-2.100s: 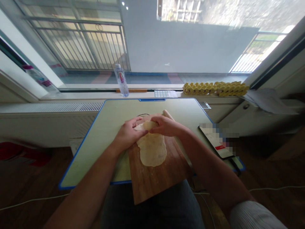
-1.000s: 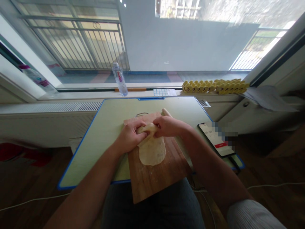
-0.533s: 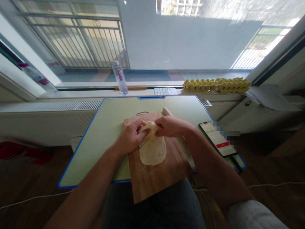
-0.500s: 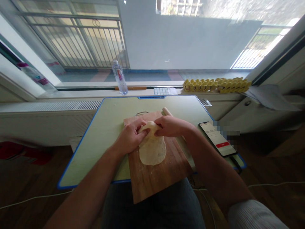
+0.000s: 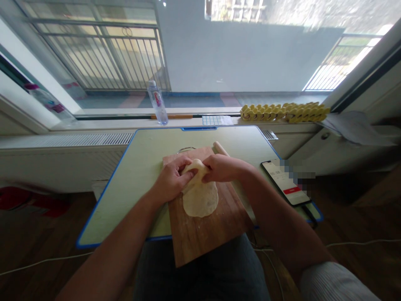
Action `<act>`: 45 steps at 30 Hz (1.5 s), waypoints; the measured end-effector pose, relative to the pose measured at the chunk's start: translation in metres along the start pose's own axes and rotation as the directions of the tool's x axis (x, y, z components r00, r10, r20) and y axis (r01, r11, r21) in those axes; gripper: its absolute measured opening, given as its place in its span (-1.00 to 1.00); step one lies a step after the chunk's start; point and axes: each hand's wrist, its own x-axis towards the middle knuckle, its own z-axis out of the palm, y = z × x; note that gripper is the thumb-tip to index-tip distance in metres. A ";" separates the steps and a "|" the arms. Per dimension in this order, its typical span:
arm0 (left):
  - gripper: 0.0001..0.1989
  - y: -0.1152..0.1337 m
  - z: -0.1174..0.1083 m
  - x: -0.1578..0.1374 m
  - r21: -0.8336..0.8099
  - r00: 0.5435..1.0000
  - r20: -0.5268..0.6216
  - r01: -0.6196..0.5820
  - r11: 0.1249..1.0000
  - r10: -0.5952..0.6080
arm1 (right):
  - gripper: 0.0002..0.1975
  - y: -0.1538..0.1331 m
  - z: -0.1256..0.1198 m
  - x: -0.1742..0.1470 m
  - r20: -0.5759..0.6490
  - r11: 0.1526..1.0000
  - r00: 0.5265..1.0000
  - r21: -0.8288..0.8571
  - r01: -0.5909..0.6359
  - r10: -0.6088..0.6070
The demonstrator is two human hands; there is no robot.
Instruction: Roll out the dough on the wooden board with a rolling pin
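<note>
My left hand point(image 5: 173, 178) and right hand point(image 5: 222, 167) pinch far end of pale flat dough point(image 5: 200, 197), length running toward brown wooden board's point(image 5: 208, 236) near edge.

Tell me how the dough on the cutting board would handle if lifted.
The dough is likely floppy: its far end bunches softly between the left hand and the right hand. It may stretch or tear if pulled hard, since the near part looks thin and lies flat on the cutting board.
</note>
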 end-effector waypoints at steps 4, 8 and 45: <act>-0.82 0.004 0.000 0.000 -0.015 1.000 -0.027 -0.011 1.000 0.011 | -0.84 -0.002 -0.001 -0.001 0.021 1.000 1.000 0.018 0.010 -0.011; -0.83 0.008 0.000 0.000 -0.024 0.999 -0.038 -0.026 0.999 0.025 | -0.80 -0.007 0.000 -0.001 -0.021 1.000 1.000 -0.018 0.015 -0.015; -0.73 0.011 0.002 -0.001 -0.293 0.991 -0.113 0.035 0.955 -0.072 | -0.71 -0.020 0.012 0.001 0.076 0.980 0.992 0.178 0.085 -0.100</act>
